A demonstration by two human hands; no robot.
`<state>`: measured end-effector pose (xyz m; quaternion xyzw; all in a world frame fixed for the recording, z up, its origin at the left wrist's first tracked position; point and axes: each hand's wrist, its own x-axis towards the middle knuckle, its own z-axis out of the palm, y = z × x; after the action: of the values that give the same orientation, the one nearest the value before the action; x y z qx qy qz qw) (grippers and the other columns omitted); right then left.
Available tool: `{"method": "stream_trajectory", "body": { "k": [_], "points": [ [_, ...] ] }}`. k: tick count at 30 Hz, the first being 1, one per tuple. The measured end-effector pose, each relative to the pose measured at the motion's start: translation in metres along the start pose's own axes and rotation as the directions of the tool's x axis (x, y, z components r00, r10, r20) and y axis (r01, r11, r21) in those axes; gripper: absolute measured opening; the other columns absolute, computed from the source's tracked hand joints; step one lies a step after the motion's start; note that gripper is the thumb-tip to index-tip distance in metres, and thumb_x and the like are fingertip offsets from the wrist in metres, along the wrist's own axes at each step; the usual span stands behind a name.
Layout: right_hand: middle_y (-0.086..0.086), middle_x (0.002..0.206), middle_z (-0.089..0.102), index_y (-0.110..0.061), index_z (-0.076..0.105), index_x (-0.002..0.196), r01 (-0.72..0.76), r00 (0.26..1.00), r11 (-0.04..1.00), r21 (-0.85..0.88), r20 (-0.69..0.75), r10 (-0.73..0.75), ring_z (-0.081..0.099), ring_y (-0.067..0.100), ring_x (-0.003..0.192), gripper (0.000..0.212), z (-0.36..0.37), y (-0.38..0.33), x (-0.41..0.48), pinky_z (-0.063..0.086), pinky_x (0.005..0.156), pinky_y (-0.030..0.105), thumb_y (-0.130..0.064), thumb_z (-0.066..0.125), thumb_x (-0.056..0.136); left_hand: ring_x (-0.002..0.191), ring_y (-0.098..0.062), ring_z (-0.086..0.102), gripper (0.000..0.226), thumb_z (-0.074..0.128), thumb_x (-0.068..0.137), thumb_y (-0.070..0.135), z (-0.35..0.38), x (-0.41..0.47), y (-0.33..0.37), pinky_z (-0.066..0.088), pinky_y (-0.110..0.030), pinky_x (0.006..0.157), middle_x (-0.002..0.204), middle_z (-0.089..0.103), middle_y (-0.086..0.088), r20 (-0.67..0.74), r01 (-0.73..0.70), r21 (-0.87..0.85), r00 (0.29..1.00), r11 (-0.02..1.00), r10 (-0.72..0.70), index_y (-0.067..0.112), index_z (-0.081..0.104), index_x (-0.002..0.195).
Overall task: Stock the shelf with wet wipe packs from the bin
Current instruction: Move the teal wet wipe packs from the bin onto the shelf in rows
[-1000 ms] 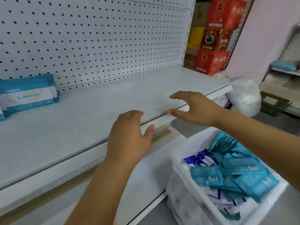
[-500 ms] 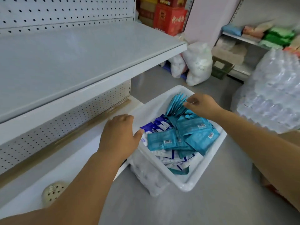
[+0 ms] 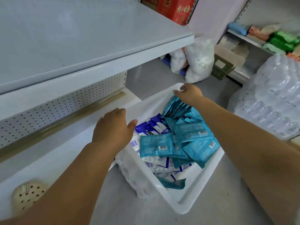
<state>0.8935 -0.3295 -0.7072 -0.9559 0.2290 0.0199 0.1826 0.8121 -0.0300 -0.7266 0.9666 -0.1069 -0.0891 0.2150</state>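
Observation:
A white plastic bin (image 3: 191, 194) stands on the grey floor beside the shelving. It holds several teal wet wipe packs (image 3: 155, 145) and some dark blue and white ones (image 3: 148, 127). My right hand (image 3: 189, 94) reaches into the bin's far corner, and its fingers curl over the tops of a standing bunch of teal packs (image 3: 176, 107). My left hand (image 3: 113, 129) hovers over the bin's near left rim with relaxed fingers and holds nothing. The grey shelf (image 3: 78, 38) fills the upper left, with no packs on the part I see.
A lower shelf (image 3: 48, 159) with a round beige perforated disc (image 3: 27, 194) sits left of the bin. White sacks (image 3: 198, 60) and red boxes (image 3: 175, 8) stand behind. Shrink-wrapped water bottles (image 3: 272, 98) rise at the right, beside another stocked shelf (image 3: 266, 36).
My view swung from the upper shelf down to the bin. Both hands left the shelf edge; the right one went into the bin's far corner, the left came to its rim.

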Motion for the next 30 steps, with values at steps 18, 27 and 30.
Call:
{"method": "stream_trajectory", "body": {
  "k": [18, 27, 30],
  "points": [
    [0.001, 0.095, 0.077, -0.019, 0.081, 0.086, -0.057, 0.998, 0.99, 0.126, -0.034, 0.062, 0.07, 0.022, 0.09, 0.019, 0.013, 0.016, 0.031, 0.056, 0.093, 0.039, -0.037, 0.084, 0.079, 0.122, -0.028, 0.053, 0.06, 0.037, 0.099, 0.059, 0.011, 0.029, 0.019, 0.046, -0.042, 0.094, 0.133, 0.056, -0.009, 0.024, 0.061, 0.003, 0.998, 0.998, -0.061, 0.013, 0.046, 0.137],
    [-0.009, 0.086, 0.076, -0.019, 0.081, 0.092, 0.066, 0.976, 0.915, 0.398, -0.217, 0.024, 0.07, 0.009, 0.083, 0.01, -0.007, 0.01, -0.018, 0.055, 0.088, 0.025, -0.025, 0.081, 0.083, 0.123, -0.031, 0.053, 0.059, 0.045, 0.097, 0.055, 0.006, 0.019, 0.022, 0.045, -0.044, 0.101, 0.134, 0.057, -0.011, -0.025, 0.03, -0.083, 0.999, 0.996, -0.032, 0.009, 0.054, 0.133],
    [-0.011, 0.076, 0.076, -0.025, 0.081, 0.083, 0.152, 0.966, 0.849, 0.506, -0.258, -0.019, 0.073, 0.01, 0.078, 0.005, -0.017, 0.006, -0.046, 0.059, 0.086, 0.029, -0.02, 0.082, 0.082, 0.129, -0.024, 0.051, 0.058, 0.053, 0.095, 0.054, 0.0, 0.008, 0.032, 0.042, -0.037, 0.102, 0.141, 0.055, -0.004, -0.062, -0.041, -0.253, 0.998, 0.967, 0.026, 0.014, 0.054, 0.137]
  ]
}}
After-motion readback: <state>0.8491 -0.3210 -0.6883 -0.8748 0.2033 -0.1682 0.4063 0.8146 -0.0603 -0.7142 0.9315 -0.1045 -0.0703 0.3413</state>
